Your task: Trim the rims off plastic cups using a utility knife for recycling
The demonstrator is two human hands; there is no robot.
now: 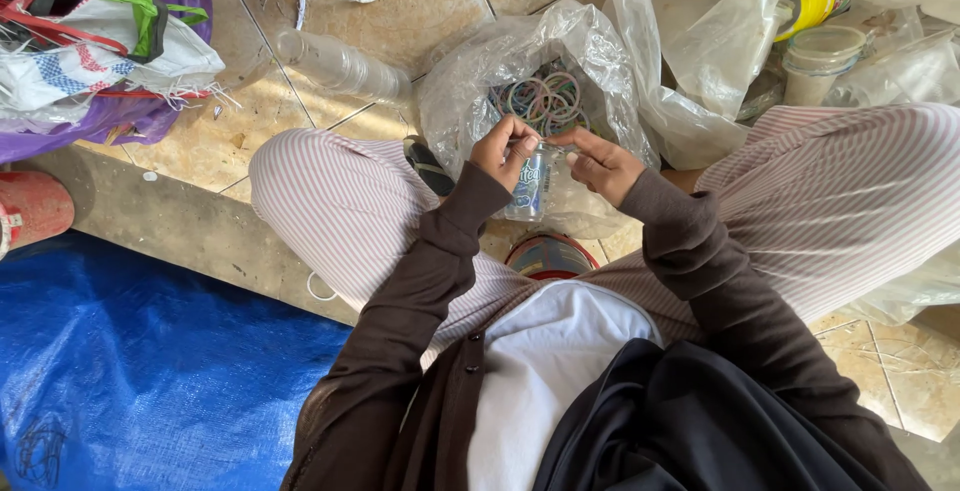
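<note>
My 2 hands meet over my lap. My left hand [503, 147] pinches the rim of a clear plastic cup [531, 183]; my right hand [603, 163] curls closed on its other edge. A steady, even pull at the rim seems best. Beyond, a clear bag of plastic rings [545, 99] sits on the tan tiled floor [420, 6], a blue tarp [130, 371] beside me.

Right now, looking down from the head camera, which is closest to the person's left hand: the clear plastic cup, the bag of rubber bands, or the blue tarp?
1. clear plastic cup: held in the left hand, between both hands.
2. bag of rubber bands: just beyond the hands.
3. blue tarp: far off at the lower left.
</note>
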